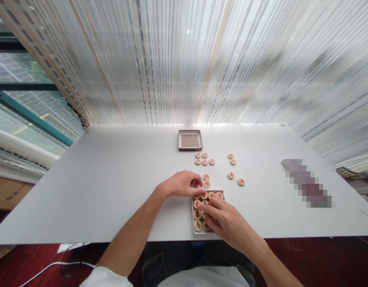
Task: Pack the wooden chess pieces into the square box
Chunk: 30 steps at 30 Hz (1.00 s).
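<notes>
A shallow box [193, 219] near the table's front edge holds rows of round wooden Chinese chess pieces, red ones at the back and black ones [197, 226] nearer me. My left hand [182, 184] bends over the box's back left corner. Its thumb rests at the rim by the red pieces, and a gap shows between thumb and curled fingers. From the right, my right hand [224, 217] covers part of the box. Its fingers are bent together, with one fingertip at a red piece [197, 204] in the left column. The thumb side and whatever is under the palm are hidden.
Behind the box lie loose red pieces: a pair [207, 184] close by, a small group [204, 162] farther back, and several [231, 175] to the right. A box lid [190, 149] lies beyond them. A blurred-out item [309, 185] is at the right. Curtains [184, 79] hang behind the table.
</notes>
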{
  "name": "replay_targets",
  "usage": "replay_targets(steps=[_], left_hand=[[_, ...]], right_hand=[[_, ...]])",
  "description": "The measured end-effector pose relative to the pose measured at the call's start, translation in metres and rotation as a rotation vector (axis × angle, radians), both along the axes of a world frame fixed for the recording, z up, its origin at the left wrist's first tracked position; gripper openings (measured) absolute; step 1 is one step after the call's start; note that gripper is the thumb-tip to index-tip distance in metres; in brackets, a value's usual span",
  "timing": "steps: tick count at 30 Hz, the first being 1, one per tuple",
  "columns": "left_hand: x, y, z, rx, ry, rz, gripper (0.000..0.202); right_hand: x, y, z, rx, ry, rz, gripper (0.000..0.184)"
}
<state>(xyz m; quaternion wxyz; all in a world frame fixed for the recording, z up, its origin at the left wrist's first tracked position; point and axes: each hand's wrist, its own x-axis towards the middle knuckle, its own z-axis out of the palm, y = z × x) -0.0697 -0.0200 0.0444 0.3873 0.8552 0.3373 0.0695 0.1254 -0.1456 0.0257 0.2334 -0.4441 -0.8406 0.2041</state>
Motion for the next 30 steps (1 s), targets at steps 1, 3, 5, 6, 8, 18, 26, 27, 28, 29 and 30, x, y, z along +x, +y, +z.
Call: replay_targets(steps=[1,3,5,6,8,18,26,27,28,29,30], left_hand=[[0.0,0.0,0.0,0.001,0.0,-0.002,0.031],[0.0,0.0,-0.001,0.004,0.0,-0.003,0.031],[0.0,0.0,-0.002,0.008,-0.002,-0.005,0.032],[0.0,0.001,-0.003,0.01,-0.003,-0.005,0.032],[0.0,0.001,-0.003,0.007,-0.005,-0.001,0.033],[0.001,0.005,-0.011,0.037,-0.09,0.163,0.034],[0.0,0.012,-0.018,0.293,-0.083,0.287,0.022],[0.0,0.013,-0.018,0.323,-0.082,0.294,0.02],[-0.001,0.013,-0.019,0.35,-0.085,0.299,0.019],[-0.001,0.014,-0.019,0.374,-0.09,0.301,0.019],[-0.001,0.015,-0.02,0.394,-0.098,0.301,0.018]], right_hand=[[0.0,0.0,0.0,-0.006,0.001,0.0,0.033],[-0.001,0.0,0.0,-0.019,0.007,0.004,0.034],[0.001,0.001,0.0,-0.032,0.024,0.007,0.033],[0.003,0.001,0.0,-0.038,0.043,0.003,0.032],[0.01,0.004,0.001,-0.039,0.101,-0.025,0.03],[0.069,0.052,0.016,0.089,0.186,-0.246,0.021],[0.101,0.131,0.024,0.11,0.168,-0.321,0.02],[0.102,0.137,0.021,0.112,0.185,-0.348,0.02],[0.103,0.141,0.018,0.117,0.202,-0.379,0.02],[0.104,0.145,0.015,0.119,0.218,-0.407,0.02],[0.104,0.148,0.011,0.119,0.236,-0.44,0.02]])
